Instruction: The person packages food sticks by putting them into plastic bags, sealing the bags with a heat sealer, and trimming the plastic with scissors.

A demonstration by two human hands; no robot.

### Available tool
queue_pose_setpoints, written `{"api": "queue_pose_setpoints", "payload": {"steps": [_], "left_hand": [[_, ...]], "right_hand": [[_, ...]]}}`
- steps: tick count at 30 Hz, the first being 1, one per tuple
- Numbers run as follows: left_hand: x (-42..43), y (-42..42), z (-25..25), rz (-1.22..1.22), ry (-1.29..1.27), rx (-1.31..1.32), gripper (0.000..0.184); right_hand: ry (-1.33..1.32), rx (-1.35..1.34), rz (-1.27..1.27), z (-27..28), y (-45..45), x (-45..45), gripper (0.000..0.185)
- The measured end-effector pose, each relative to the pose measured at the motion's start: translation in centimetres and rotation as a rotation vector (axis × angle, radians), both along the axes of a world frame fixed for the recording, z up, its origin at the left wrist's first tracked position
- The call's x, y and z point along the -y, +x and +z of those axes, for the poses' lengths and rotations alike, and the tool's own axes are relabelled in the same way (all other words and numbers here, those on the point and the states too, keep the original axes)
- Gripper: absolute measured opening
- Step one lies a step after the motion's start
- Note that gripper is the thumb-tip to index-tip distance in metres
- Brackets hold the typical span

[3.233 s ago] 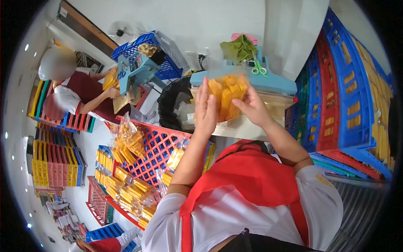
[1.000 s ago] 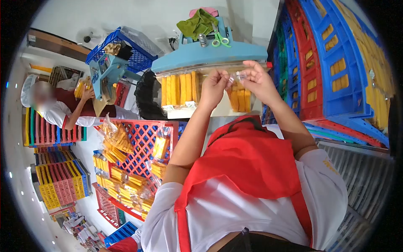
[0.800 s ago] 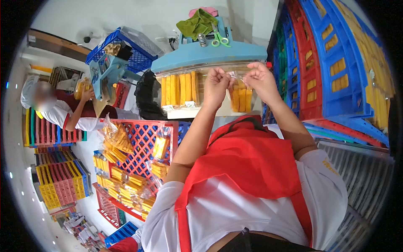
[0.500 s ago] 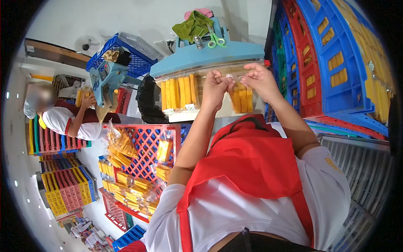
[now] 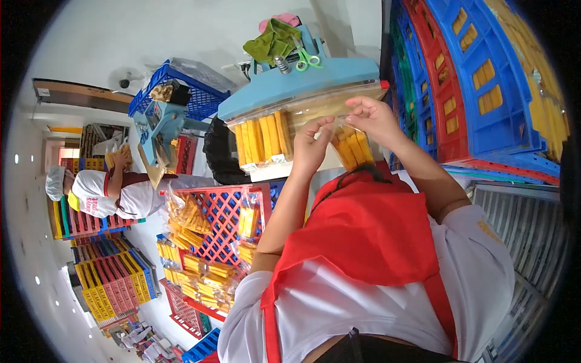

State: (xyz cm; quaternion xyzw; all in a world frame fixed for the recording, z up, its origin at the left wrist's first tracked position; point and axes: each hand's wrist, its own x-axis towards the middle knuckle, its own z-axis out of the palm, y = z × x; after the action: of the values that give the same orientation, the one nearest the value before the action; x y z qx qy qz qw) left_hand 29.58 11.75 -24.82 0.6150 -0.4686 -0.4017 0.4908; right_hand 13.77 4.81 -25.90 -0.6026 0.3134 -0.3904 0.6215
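Observation:
My left hand (image 5: pixel 311 142) and my right hand (image 5: pixel 375 121) pinch the top edge of a clear bag (image 5: pixel 353 148) holding several yellow sticks. The bag hangs between them, tilted, at the front edge of the white work surface (image 5: pixel 272 173). Left of my left hand, more bagged yellow sticks (image 5: pixel 261 138) lie side by side along the front of a light blue sealing machine (image 5: pixel 296 85). On top of the machine are green-handled scissors (image 5: pixel 307 60), a metal spring (image 5: pixel 282 65) and a green cloth (image 5: pixel 271 41).
A red crate (image 5: pixel 221 202) holding bagged yellow sticks stands at the lower left. Tall stacked blue crates (image 5: pixel 502 130) rise at the right. A black-lined bin (image 5: pixel 223 151) is beside the work surface. A co-worker (image 5: pixel 103 190) stands at the left near a second machine (image 5: pixel 158 124).
The bag of sticks has left the flat surface and now hangs tilted nearer my apron. My view has turned slightly. The co-worker has turned away from the second machine, with a bag lifted.

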Motion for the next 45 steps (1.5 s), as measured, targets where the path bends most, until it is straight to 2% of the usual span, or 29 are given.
{"api": "queue_pose_setpoints", "payload": {"steps": [2, 3, 5, 8, 9, 11, 12, 14, 15, 17, 21, 23, 27, 29, 32, 35, 37, 38, 40, 45], "left_hand": [[0.0, -0.1, 0.8, -0.088, -0.212, 0.438, 0.020], [0.1, 0.0, 0.4, -0.087, -0.212, 0.437, 0.020], [0.8, 0.4, -1.0, -0.111, -0.067, 0.200, 0.019], [1.1, 0.5, -2.0, -0.095, -0.092, 0.043, 0.016], [1.3, 0.6, -2.2, -0.097, -0.090, 0.037, 0.016], [1.9, 1.4, -2.0, -0.320, -0.214, 0.153, 0.015], [2.2, 1.7, -1.6, -0.319, -0.215, 0.149, 0.015], [2.7, 2.1, -0.6, -0.497, -0.319, 0.425, 0.018], [2.7, 2.0, -0.2, -0.494, -0.320, 0.422, 0.018], [2.6, 1.7, 0.4, -0.458, 0.072, 0.206, 0.017], [2.6, 1.4, -0.8, -0.409, 0.003, 0.205, 0.016], [2.9, 1.0, -1.5, -0.390, -0.212, 0.196, 0.014], [3.3, 0.7, -1.8, -0.432, -0.163, 0.052, 0.012], [3.4, 0.8, -1.0, -0.436, 0.050, 0.119, 0.014], [3.7, 0.7, -1.7, -0.399, -0.044, 0.178, 0.015], [3.7, 0.4, -1.3, -0.400, -0.017, 0.171, 0.015], [3.6, 0.4, -1.0, -0.407, 0.008, 0.147, 0.014], [3.7, 0.3, -0.8, -0.414, 0.029, 0.123, 0.014], [3.7, 0.0, -0.7, -0.408, 0.008, 0.128, 0.014], [3.8, 0.1, -0.6, -0.402, -0.003, 0.113, 0.014]], "right_hand": [[-0.040, -0.001, -0.027, -0.3, -0.1, 0.3, 0.027], [-0.031, -0.021, -0.001, -0.5, -0.4, 0.6, 0.027], [-0.026, -0.045, 0.028, -1.0, -0.5, 0.9, 0.027], [-0.031, -0.057, -0.014, -1.6, -0.7, 0.9, 0.026], [-0.014, -0.053, -0.011, -1.2, -0.7, 0.8, 0.024], [0.003, -0.053, -0.009, -1.1, -0.7, 0.7, 0.023], [0.011, -0.027, -0.006, -1.4, -0.7, 0.7, 0.022], [0.018, -0.006, -0.001, -1.2, -0.7, 0.6, 0.022], [0.021, -0.027, -0.018, -0.8, -0.7, 0.4, 0.021], [0.026, -0.052, -0.034, -0.8, -0.8, 0.3, 0.021], [-0.004, -0.004, -0.071, -1.5, -0.8, 0.3, 0.021], [0.032, 0.020, -0.087, -1.5, -0.9, 0.4, 0.020], [0.065, 0.068, -0.091, -2.2, -1.4, 0.6, 0.021], [0.040, 0.095, -0.089, -2.3, -1.5, 0.7, 0.021], [0.072, 0.076, -0.089, -1.7, -1.7, 0.7, 0.024], [0.072, 0.064, -0.059, -1.0, -1.9, 0.5, 0.027], [-0.369, -0.247, 0.005, -1.7, -2.4, 0.8, 0.024], [-0.375, -0.247, 0.005, -2.3, -2.8, 1.2, 0.024], [-0.076, -0.216, 0.188, -3.5, -3.4, 2.1, 0.015], [0.068, -0.212, 0.137, -1.3, -3.2, 1.3, 0.016]]}}
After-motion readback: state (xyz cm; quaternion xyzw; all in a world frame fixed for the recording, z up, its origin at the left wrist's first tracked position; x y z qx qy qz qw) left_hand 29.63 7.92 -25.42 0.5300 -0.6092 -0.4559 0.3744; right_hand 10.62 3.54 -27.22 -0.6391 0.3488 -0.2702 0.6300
